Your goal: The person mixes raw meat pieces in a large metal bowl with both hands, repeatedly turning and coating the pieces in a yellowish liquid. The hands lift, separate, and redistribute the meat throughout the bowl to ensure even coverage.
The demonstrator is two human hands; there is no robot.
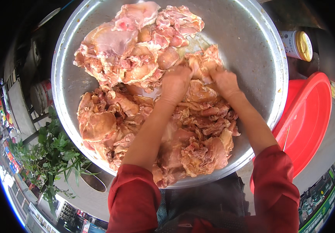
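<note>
Both bare hands are inside a large round metal basin (251,52) holding raw, wet-looking meat pieces. My left hand (176,83) closes on the left edge of a piece of raw meat (203,62); my right hand (224,80) grips the same piece at its right side. The fingertips are partly hidden by the meat. One heap of raw meat (126,49) lies at the basin's far left, and a larger heap (202,139) lies nearer, under my forearms. Some liquid shows on the basin floor beyond my hands.
A red plastic tub (307,125) leans close against the basin's right side. Beyond it lies a white container with a gold lid (304,46). A leafy green plant (54,151) stands at the lower left, beside a pot rim (94,180).
</note>
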